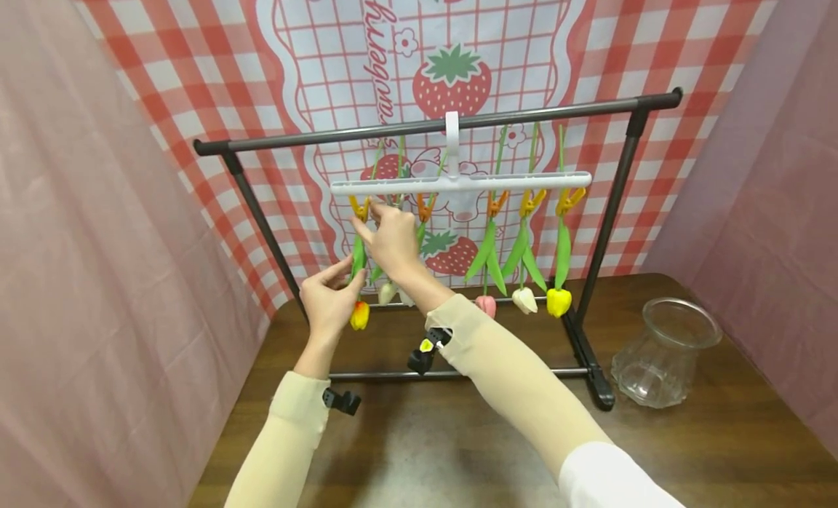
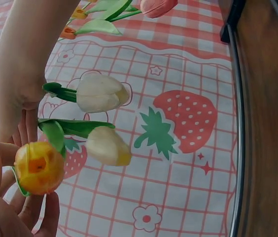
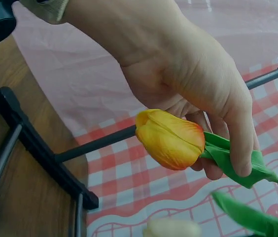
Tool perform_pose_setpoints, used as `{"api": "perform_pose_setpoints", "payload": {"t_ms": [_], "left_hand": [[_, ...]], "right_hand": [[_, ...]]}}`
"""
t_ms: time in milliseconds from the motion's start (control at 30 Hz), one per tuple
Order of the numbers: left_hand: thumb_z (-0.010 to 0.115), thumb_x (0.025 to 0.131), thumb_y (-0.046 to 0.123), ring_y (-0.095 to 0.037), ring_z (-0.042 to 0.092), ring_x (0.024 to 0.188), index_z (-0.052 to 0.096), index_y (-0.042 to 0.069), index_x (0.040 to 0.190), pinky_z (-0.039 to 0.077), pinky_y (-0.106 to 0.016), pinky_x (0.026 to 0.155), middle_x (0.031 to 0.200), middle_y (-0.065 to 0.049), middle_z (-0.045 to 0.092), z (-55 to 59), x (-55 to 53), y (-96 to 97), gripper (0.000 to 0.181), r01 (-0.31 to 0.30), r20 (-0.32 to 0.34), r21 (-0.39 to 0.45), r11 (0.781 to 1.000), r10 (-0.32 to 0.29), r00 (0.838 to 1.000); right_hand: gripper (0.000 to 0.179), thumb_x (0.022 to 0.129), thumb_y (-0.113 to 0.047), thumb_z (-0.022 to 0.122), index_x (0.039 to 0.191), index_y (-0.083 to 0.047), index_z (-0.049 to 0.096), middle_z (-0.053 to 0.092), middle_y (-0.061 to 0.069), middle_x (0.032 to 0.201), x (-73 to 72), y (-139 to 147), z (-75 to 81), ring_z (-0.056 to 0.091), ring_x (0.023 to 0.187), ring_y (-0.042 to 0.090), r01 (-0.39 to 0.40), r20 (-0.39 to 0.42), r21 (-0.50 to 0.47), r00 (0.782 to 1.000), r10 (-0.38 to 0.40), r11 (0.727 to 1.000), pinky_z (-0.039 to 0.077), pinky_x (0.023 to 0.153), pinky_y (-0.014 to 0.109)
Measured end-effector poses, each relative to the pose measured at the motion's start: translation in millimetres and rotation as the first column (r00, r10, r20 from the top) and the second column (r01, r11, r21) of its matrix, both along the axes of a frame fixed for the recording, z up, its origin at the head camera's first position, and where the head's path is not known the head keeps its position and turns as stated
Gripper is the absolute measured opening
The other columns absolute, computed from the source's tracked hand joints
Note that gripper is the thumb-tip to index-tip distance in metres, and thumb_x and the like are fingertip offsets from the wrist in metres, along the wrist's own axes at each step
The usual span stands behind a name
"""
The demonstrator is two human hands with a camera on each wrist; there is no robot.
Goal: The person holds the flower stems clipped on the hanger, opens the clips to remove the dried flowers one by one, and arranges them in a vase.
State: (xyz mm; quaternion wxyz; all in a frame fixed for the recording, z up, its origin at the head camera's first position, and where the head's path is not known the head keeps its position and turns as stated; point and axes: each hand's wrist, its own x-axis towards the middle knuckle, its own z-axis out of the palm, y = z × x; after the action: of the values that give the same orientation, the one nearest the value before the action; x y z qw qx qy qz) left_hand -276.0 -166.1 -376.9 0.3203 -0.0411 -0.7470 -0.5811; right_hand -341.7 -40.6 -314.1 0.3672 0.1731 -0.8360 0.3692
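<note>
My left hand (image 1: 329, 300) holds a yellow-orange tulip (image 3: 171, 140) by its green leaf and stem, flower head down. Above it, my right hand (image 1: 393, 239) pinches a yellow-orange clip (image 1: 356, 207) at the left end of a white hanger (image 1: 399, 186). In the right wrist view the tulip's stem runs up to this clip, and only the right fingertips show at the edge. Two white tulips (image 2: 99, 94) hang just beside the hands. Farther right on the hanger, a pink tulip (image 1: 486, 306), a white tulip (image 1: 525, 300) and a yellow tulip (image 1: 559, 303) hang upside down from clips.
The hanger hooks over a dark metal rack (image 1: 314, 137) standing on a wooden table (image 1: 419, 435). A clear glass vase (image 1: 661, 362) stands right of the rack. Behind hangs a strawberry-print checkered cloth (image 1: 196, 93); pink curtains (image 1: 85, 239) close the sides.
</note>
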Motion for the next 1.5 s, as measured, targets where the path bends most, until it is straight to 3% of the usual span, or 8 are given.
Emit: {"api": "perform_pose_setpoints", "payload": {"t_ms": [300, 433, 633, 867, 1000, 1133, 1333, 1500], "left_hand": [[0.088, 0.083, 0.002, 0.012, 0.065, 0.06, 0.082, 0.004, 0.113, 0.055, -0.011, 0.058, 0.101, -0.025, 0.08, -5.7, 1.7, 5.7, 0.03, 0.02, -0.085, -0.065, 0.998, -0.025, 0.996], [0.088, 0.083, 0.0, 0.013, 0.065, 0.062, 0.083, 0.004, 0.112, 0.055, -0.01, 0.061, 0.1, -0.023, 0.081, -5.9, 2.4, 9.4, 0.03, 0.01, -0.119, -0.087, 0.996, -0.021, 0.993], [0.087, 0.084, 0.001, 0.013, 0.066, 0.062, 0.082, 0.002, 0.112, 0.056, -0.012, 0.061, 0.099, -0.025, 0.08, -7.2, 1.0, 10.6, 0.029, 0.019, -0.104, -0.075, 0.997, -0.027, 0.994], [0.086, 0.085, 0.0, 0.013, 0.065, 0.062, 0.082, 0.003, 0.113, 0.056, -0.01, 0.061, 0.1, -0.026, 0.08, -13.2, -0.5, 4.3, 0.028, -0.038, -0.084, -0.044, 0.998, 0.034, 0.996], [0.083, 0.087, -0.003, 0.006, 0.07, 0.059, 0.082, 0.002, 0.113, 0.058, -0.016, 0.057, 0.095, -0.03, 0.077, -18.3, 1.5, -3.8, 0.026, -0.028, -0.071, 0.021, 0.999, 0.029, 0.997], [0.081, 0.089, -0.003, 0.0, 0.073, 0.059, 0.081, 0.002, 0.115, 0.06, -0.02, 0.058, 0.097, -0.033, 0.077, -24.1, 6.5, -13.6, 0.026, -0.009, -0.058, 0.074, 0.997, 0.014, 0.998], [0.082, 0.089, -0.002, 0.004, 0.071, 0.059, 0.081, 0.001, 0.115, 0.06, -0.019, 0.059, 0.098, -0.035, 0.076, -34.7, 20.9, -25.9, 0.026, -0.069, -0.051, 0.107, 0.992, 0.075, 0.996], [0.081, 0.086, -0.008, 0.002, 0.073, 0.06, 0.082, -0.001, 0.112, 0.061, -0.021, 0.059, 0.091, -0.023, 0.078, -46.0, 38.8, -36.4, 0.027, -0.106, -0.066, 0.147, 0.983, 0.116, 0.991]], "right_hand": [[0.034, 0.095, -0.042, 0.08, 0.079, -0.012, 0.073, 0.081, 0.007, 0.081, -4.0, -2.0, 3.1, 0.062, 0.057, 0.017, 0.07, -0.025, -0.082, 0.997, -0.072, 0.994, 0.054, 0.058, 0.029], [0.032, 0.098, -0.038, 0.078, 0.08, -0.011, 0.074, 0.078, 0.006, 0.073, -4.0, -2.9, 3.3, 0.057, 0.051, 0.016, 0.092, -0.065, -0.094, 0.993, -0.098, 0.991, 0.051, 0.054, 0.028], [0.025, 0.103, -0.029, 0.071, 0.094, -0.006, 0.077, 0.078, 0.01, 0.073, -2.5, -6.1, 0.1, 0.059, 0.048, 0.017, 0.049, -0.045, -0.14, 0.997, -0.055, 0.989, 0.044, 0.049, 0.022], [0.03, 0.104, -0.025, 0.068, 0.083, -0.005, 0.073, 0.067, 0.007, 0.059, -0.6, -8.7, 1.4, 0.044, 0.047, 0.012, 0.014, -0.048, -0.171, 0.999, -0.022, 0.985, 0.032, 0.047, 0.02], [0.031, 0.103, -0.026, 0.069, 0.082, -0.005, 0.072, 0.063, 0.006, 0.056, -1.4, -8.4, 1.4, 0.039, 0.045, 0.009, -0.001, -0.06, -0.172, 0.998, -0.009, 0.985, 0.028, 0.046, 0.018], [0.031, 0.103, -0.027, 0.07, 0.083, -0.003, 0.072, 0.065, 0.009, 0.06, -1.9, -6.6, 1.4, 0.04, 0.045, 0.01, -0.037, -0.064, -0.192, 0.998, 0.025, 0.981, 0.028, 0.044, 0.016], [0.037, 0.101, -0.029, 0.072, 0.074, -0.004, 0.067, 0.066, 0.011, 0.062, -2.0, -3.1, -1.4, 0.04, 0.049, 0.011, -0.05, -0.039, -0.213, 0.998, 0.042, 0.976, 0.028, 0.047, 0.016], [0.037, 0.1, -0.03, 0.074, 0.073, -0.005, 0.066, 0.068, 0.01, 0.063, -1.4, -2.0, -2.4, 0.042, 0.05, 0.011, -0.041, -0.044, -0.211, 0.999, 0.032, 0.977, 0.032, 0.049, 0.017]]}}
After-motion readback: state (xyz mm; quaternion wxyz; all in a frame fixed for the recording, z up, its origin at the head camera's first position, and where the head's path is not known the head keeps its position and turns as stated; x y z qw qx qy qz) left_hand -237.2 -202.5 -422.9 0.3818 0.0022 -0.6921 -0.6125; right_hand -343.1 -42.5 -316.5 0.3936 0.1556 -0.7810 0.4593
